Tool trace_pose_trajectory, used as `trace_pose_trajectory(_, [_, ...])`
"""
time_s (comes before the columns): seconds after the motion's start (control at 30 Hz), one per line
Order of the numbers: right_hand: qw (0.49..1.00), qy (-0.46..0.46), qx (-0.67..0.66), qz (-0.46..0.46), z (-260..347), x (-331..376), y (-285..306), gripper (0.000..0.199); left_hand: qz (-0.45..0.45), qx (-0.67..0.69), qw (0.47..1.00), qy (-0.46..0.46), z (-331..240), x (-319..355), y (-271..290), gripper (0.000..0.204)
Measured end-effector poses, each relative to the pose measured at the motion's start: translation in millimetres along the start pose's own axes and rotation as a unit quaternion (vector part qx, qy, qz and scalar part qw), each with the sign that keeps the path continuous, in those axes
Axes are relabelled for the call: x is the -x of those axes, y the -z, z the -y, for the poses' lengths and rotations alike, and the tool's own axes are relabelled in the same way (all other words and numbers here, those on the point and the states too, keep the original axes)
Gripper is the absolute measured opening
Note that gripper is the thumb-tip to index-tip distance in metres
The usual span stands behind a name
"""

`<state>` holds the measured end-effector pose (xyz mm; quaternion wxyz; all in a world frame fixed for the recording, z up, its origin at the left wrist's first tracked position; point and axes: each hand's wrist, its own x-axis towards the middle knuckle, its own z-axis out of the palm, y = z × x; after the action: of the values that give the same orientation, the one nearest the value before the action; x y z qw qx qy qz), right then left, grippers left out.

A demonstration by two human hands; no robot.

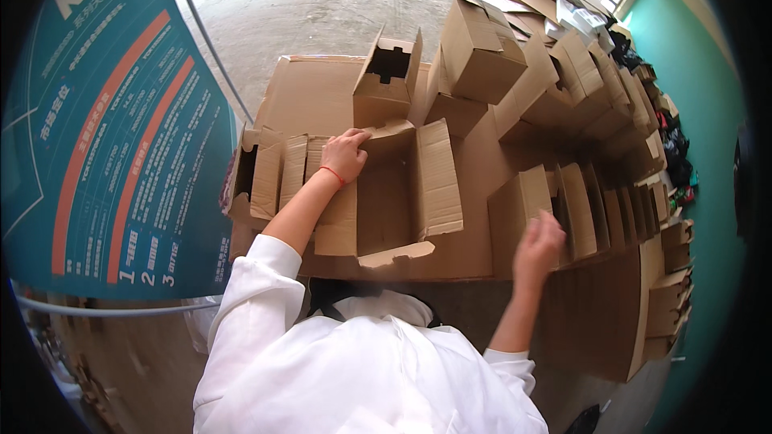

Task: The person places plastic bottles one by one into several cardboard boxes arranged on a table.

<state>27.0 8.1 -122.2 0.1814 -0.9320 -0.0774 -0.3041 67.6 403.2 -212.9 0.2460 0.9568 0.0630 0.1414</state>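
Note:
An open cardboard box (388,201) stands in front of me with its flaps spread outward and its inside bare. My left hand (346,155), with a red cord on the wrist, is closed over the box's far left corner, where a far flap meets the side. My right hand (539,245) is off to the right of the box, beside a standing box (521,197) at the front of a row. Motion smears its fingers, and I cannot make out whether they touch that box.
Under the boxes lies a cardboard-topped surface (310,88). An upright box with a cut-out (388,88) and a taller box (481,52) stand at the back. Several open boxes (599,84) line the right. A blue-green banner (121,137) on a metal frame rises at the left.

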Motion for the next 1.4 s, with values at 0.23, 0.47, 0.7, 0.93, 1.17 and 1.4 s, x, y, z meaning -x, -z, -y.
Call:
trace_pose_trajectory(0.23, [0.834, -0.167, -0.37, 0.374, -106.1, -11.5, 15.1, 0.039, 0.019, -0.003, 1.0, 0.008, -24.6, 12.6, 4.4, 0.036])
trace_pose_trajectory(0.47, [0.806, -0.344, -0.052, 0.479, -134.8, -37.2, -45.5, 0.047, -0.001, 0.039, 0.999, 0.001, -21.8, 13.5, -4.5, 0.035])
trace_pose_trajectory(0.7, [0.757, -0.103, 0.096, 0.638, -104.7, -51.9, 36.8, 0.029, -0.021, 0.028, 0.999, 0.013, -17.7, 17.3, -2.5, 0.035])
trace_pose_trajectory(0.93, [0.672, -0.47, -0.08, 0.568, -118.7, -22.1, -33.3, 0.036, -0.029, 0.033, 0.999, -0.002, -21.0, 15.6, -2.7, 0.037])
trace_pose_trajectory(1.17, [0.703, -0.458, -0.146, 0.525, -164.4, -7.5, -63.8, 0.039, -0.056, 0.048, 0.997, -0.013, -12.9, 20.0, -7.2, 0.036])
trace_pose_trajectory(1.4, [0.738, -0.45, -0.15, 0.479, -182.4, 4.7, -56.2, 0.043, -0.05, 0.072, 0.996, 0.009, -14.2, 17.4, -9.3, 0.036])
